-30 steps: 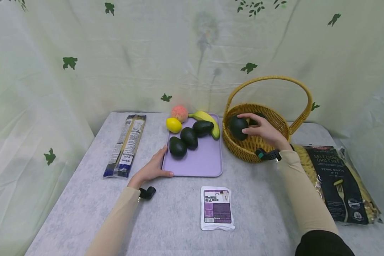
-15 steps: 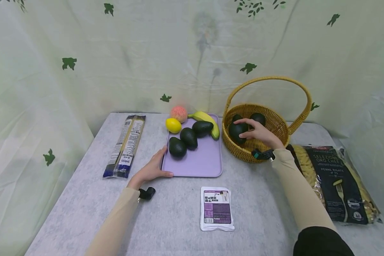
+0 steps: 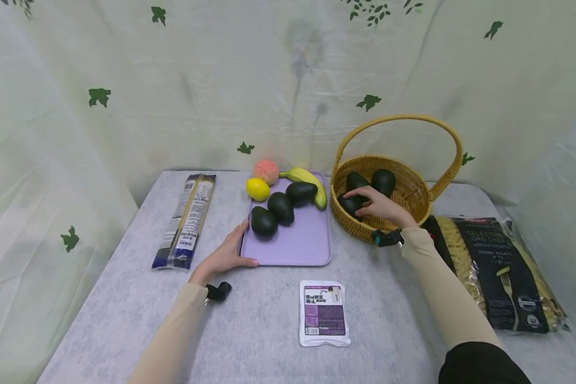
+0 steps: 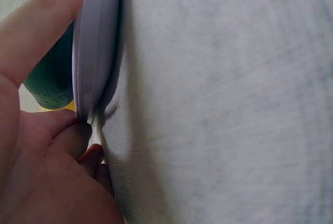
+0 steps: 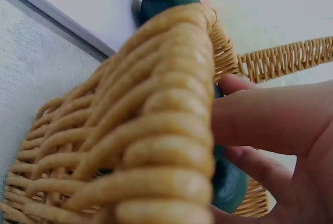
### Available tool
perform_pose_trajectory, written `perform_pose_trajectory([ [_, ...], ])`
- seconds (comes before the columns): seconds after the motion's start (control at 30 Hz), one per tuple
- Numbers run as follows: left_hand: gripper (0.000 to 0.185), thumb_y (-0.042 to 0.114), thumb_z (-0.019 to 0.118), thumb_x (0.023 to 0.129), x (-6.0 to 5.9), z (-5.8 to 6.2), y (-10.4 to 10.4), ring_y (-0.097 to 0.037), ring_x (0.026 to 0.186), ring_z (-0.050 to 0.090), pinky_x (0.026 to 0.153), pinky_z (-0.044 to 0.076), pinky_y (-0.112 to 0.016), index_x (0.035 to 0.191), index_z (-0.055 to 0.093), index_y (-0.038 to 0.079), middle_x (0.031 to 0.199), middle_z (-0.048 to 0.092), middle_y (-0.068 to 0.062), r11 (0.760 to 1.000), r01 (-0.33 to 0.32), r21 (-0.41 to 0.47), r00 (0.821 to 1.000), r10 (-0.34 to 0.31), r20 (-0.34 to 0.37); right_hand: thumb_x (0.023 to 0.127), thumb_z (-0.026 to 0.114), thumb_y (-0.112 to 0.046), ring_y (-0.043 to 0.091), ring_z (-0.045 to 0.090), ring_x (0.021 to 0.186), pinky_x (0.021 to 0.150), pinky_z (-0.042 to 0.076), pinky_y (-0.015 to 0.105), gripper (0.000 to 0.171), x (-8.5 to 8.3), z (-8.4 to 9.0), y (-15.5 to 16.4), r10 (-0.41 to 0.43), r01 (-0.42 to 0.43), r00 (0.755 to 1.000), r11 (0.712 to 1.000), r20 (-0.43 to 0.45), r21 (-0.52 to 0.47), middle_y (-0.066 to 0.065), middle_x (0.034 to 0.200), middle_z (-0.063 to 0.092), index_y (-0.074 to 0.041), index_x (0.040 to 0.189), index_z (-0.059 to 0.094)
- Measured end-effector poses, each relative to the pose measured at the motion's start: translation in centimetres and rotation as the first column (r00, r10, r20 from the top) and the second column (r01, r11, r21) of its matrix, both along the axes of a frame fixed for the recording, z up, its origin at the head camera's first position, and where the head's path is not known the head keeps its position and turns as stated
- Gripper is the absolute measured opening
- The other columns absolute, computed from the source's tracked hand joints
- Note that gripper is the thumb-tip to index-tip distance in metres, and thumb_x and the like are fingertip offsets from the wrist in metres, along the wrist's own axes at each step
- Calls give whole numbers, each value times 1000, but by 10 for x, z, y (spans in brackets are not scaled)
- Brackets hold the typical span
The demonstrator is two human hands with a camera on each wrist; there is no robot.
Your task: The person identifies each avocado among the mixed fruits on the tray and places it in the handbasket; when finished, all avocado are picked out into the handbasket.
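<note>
In the head view, my right hand (image 3: 383,207) reaches into the wicker basket (image 3: 415,186) and grips a dark avocado (image 3: 349,205) low inside it. Two more avocados (image 3: 384,182) lie behind that one. The basket rim (image 5: 171,114) hides part of the held avocado in the right wrist view. My left hand (image 3: 223,256) rests against the near left corner of the lilac tray (image 3: 288,248), thumb along the front edge and fingers at the left side. Three avocados (image 3: 280,208), a banana (image 3: 312,181), a lemon (image 3: 257,189) and a pinkish peach (image 3: 266,172) are on or by the tray.
A long pasta packet (image 3: 184,221) lies left of the tray. In front of it is a white and purple pouch (image 3: 324,313). A bag of penne (image 3: 499,272) lies beside the right forearm. The basket's tall handle (image 3: 403,118) arches above it, near the back curtain (image 3: 197,80).
My right hand has lowered the avocado deeper into the basket, toward its near left side. The two avocados behind it have come into fuller view. My left hand stays at the tray corner.
</note>
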State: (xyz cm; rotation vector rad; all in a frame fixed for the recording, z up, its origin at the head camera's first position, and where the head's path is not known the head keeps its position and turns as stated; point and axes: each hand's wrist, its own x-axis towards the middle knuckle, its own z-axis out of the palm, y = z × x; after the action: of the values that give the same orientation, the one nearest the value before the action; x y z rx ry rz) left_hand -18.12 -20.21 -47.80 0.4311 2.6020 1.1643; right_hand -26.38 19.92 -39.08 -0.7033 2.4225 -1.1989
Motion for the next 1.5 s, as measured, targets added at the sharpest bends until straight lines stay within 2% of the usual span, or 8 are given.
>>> perform_pose_trajectory([
  [0.17, 112, 35, 79, 67, -1, 0, 0, -31, 134, 2, 107, 6, -47, 144, 4, 3, 149, 3, -16, 1000, 5, 9, 1000, -5, -6, 86, 53, 5, 42, 29, 122, 94, 31, 56, 41, 11, 12, -2, -35, 35, 999, 999, 23, -11, 25, 136, 29, 5, 126, 46],
  [0.33, 111, 35, 78, 67, 0, 1, 0, -31, 134, 2, 107, 6, -46, 144, 4, 2, 149, 3, -17, 1000, 3, 8, 1000, -3, 4, 89, 54, -4, 46, 39, 115, 89, 38, 54, 43, 6, 0, 7, -85, 86, 996, 996, 39, -33, 19, 140, 28, -2, 131, 43],
  [0.47, 111, 36, 77, 68, 1, 2, 0, -32, 134, 1, 107, 5, -47, 144, 3, 2, 149, 2, -17, 1000, 1, -1, 1000, -1, 12, 90, 55, -13, 41, 40, 116, 90, 38, 52, 45, 7, -4, 11, -117, 120, 993, 990, 34, -77, 13, 140, 31, -9, 132, 43],
  [0.53, 111, 35, 77, 68, 1, 2, 1, -32, 134, 1, 107, 5, -48, 144, 3, 2, 149, 2, -17, 1000, 1, -2, 1000, -1, 14, 90, 56, -14, 38, 42, 115, 91, 38, 52, 45, 14, 6, 7, -125, 128, 992, 986, 36, -107, 13, 139, 33, -9, 132, 43],
  [0.67, 110, 34, 77, 69, 2, 1, 0, -32, 134, 1, 107, 5, -48, 144, 3, 3, 149, 2, -18, 1000, -1, 5, 1000, 1, 14, 90, 56, -18, 33, 46, 113, 91, 39, 50, 44, 17, 10, 2, -120, 124, 992, 977, 33, -173, 11, 136, 37, -10, 132, 43],
  [0.93, 111, 36, 77, 68, 0, -2, 0, -32, 134, 1, 107, 5, -48, 144, 3, 4, 149, 2, -17, 1000, -5, 1, 1000, 5, 14, 90, 55, -20, 29, 47, 113, 92, 40, 43, 46, 24, 14, -18, -24, 32, 999, 964, 34, -266, 7, 136, 38, -15, 134, 41],
  [1.27, 110, 35, 77, 69, 1, -1, 0, -33, 134, 1, 106, 5, -50, 144, 3, 4, 149, 2, -18, 1000, 1, 20, 1000, -1, 16, 90, 53, -7, 28, 45, 114, 93, 40, 41, 47, 41, 25, -66, 159, -131, 985, 946, 71, -298, 11, 137, 36, -6, 135, 38],
  [1.5, 110, 35, 77, 69, 1, -3, -1, -34, 134, 2, 106, 6, -51, 144, 4, 3, 148, 3, -19, 1000, 5, 27, 1000, -5, -6, 90, 56, -16, 24, 46, 111, 87, 44, 42, 52, 31, -2, -106, 263, -229, 958, 942, 116, -245, 2, 141, 30, -17, 137, 35],
])
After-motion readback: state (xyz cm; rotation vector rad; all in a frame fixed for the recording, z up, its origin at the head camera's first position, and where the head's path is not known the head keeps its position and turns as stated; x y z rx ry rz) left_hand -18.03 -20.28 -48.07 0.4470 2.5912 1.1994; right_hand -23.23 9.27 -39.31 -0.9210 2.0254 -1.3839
